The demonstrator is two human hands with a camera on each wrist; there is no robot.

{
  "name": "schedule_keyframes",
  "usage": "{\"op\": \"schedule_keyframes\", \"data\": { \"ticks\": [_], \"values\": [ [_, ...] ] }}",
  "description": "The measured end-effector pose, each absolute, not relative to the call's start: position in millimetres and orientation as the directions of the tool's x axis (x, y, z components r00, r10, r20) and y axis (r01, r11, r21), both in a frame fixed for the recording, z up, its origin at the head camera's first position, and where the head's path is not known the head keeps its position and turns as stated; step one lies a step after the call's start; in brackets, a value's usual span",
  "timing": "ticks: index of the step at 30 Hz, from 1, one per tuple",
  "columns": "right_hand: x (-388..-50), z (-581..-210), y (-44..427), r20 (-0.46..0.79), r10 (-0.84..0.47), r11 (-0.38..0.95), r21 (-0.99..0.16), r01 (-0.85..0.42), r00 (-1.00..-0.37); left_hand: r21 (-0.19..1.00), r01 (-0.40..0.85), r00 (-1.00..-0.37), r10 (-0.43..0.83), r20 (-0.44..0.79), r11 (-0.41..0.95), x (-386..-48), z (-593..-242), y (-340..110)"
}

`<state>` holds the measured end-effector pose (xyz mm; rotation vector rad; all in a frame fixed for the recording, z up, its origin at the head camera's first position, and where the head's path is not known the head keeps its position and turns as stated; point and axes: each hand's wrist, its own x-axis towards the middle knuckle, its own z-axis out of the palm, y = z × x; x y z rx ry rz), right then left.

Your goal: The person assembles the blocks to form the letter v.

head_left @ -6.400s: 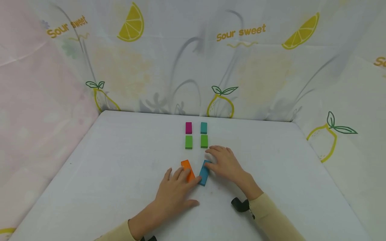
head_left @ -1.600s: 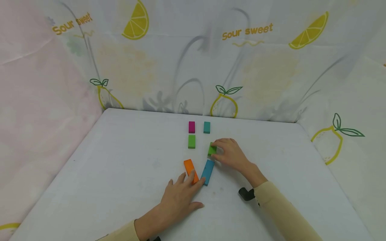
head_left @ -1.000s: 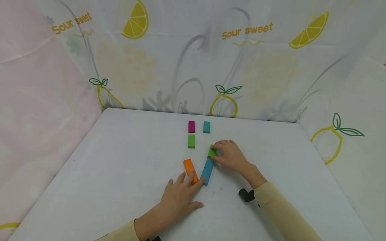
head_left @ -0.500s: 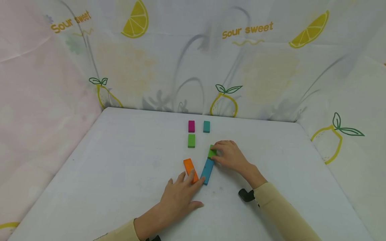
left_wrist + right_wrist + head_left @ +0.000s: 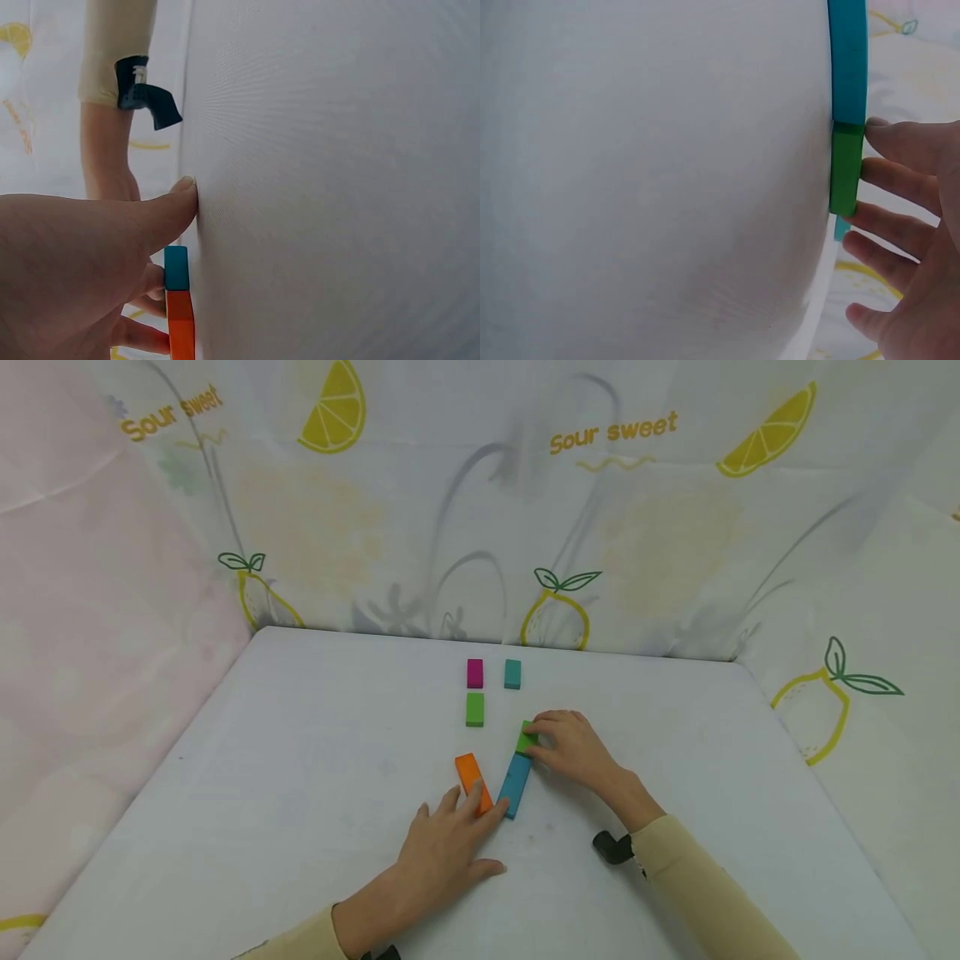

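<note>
While the left hand lies with fingers spread, tips on the orange block and the near end of the blue block, the right hand pinches a green block touching the blue block's far end. The orange block slants left of the blue block. Beyond the blue block: second green block, magenta block, teal block.

On the far printed fabric backdrop, orange lettering toward the left is reading "Sour sweet". Farther right, a second orange print is repeating "Sour sweet" there. At the right edge, an orange fragment is showing, too cut off to read. In the left wrist view, an orange marking is blurring illegibly.
</note>
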<state>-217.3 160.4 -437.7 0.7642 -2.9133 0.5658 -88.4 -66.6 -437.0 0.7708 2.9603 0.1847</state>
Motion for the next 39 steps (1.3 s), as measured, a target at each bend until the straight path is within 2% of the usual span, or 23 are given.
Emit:
{"op": "schedule_keyframes", "data": {
  "ticks": [8,39],
  "values": [
    [-216.4,-438.7,159.0,0.199,-0.473,0.803,-0.305,-0.513,-0.858,0.134,0.474,-0.874,0.483,-0.051,0.871,-88.8,-435.7,-66.3],
    [-213.0,-431.0,154.6,0.138,-0.469,0.831,-0.266,-0.489,-0.872,0.135,0.467,-0.876,0.478,-0.063,0.874,-88.1,-435.6,-65.4]
  ]
}}
